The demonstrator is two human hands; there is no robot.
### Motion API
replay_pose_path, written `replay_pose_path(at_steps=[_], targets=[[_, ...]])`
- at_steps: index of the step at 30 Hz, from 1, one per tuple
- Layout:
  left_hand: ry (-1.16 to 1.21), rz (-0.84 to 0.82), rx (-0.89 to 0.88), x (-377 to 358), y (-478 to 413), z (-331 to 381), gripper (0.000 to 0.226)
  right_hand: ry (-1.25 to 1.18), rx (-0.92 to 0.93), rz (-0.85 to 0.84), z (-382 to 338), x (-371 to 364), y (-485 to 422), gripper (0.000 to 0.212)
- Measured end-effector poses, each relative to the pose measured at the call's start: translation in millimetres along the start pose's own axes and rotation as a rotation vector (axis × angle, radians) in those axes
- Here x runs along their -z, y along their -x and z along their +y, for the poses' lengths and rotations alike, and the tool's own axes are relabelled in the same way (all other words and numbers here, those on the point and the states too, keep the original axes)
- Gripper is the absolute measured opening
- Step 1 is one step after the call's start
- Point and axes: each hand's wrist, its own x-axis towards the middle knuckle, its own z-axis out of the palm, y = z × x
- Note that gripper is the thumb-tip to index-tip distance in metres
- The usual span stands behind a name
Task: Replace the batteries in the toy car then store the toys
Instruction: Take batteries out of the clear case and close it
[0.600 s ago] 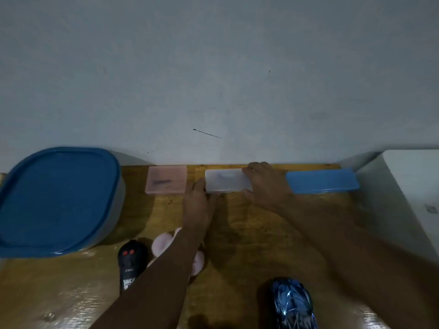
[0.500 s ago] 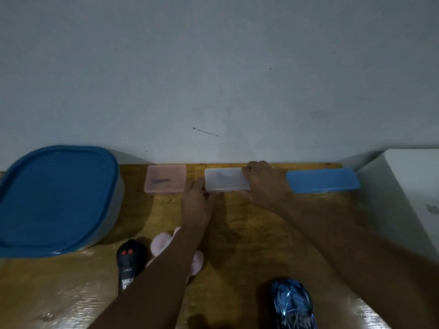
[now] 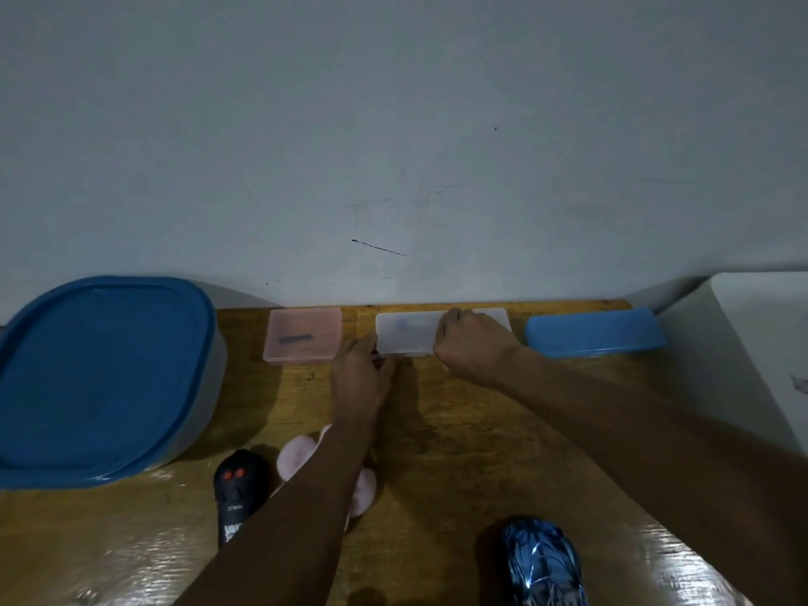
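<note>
A small clear plastic case (image 3: pixel 406 336) lies at the back of the wooden table against the wall. My right hand (image 3: pixel 474 345) rests curled over its right half, gripping it. My left hand (image 3: pixel 360 376) touches its front left corner with the fingertips. A shiny blue toy car (image 3: pixel 542 566) sits at the table's front edge, right of my left forearm. A black remote control (image 3: pixel 238 492) with two red buttons lies at the front left. A pink plush toy (image 3: pixel 301 459) lies partly hidden under my left forearm.
A pink case (image 3: pixel 304 335) lies left of the clear one, and a blue case (image 3: pixel 594 332) lies to its right. A large grey tub with a blue lid (image 3: pixel 100 373) fills the left side. A white box (image 3: pixel 752 347) stands at the right edge.
My right hand has curled tighter over the clear case. My left hand has stayed at the case's front left corner.
</note>
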Motion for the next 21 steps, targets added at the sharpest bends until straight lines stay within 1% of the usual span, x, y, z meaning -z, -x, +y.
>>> replay_pose_path(at_steps=[4, 8, 13, 17, 21], targets=[[-0.008, -0.009, -0.006, 0, -2, -1, 0.036, 0.006, 0.01, -0.015, 2, 1, -1, 0.034], [-0.018, -0.021, 0.014, 1, -3, 1, 0.037, -0.159, -0.01, 0.014, 9, -2, 0, 0.037], [0.005, -0.077, 0.019, 7, 2, 8, 0.042, -0.318, -0.045, 0.069, 19, -9, 2, 0.035], [0.047, -0.074, 0.023, 9, 5, 4, 0.042, -0.38, -0.032, 0.17, 25, -14, 2, 0.034], [0.058, -0.055, 0.001, 9, 6, 2, 0.04, -0.439, -0.063, 0.28, 31, -16, 3, 0.029]])
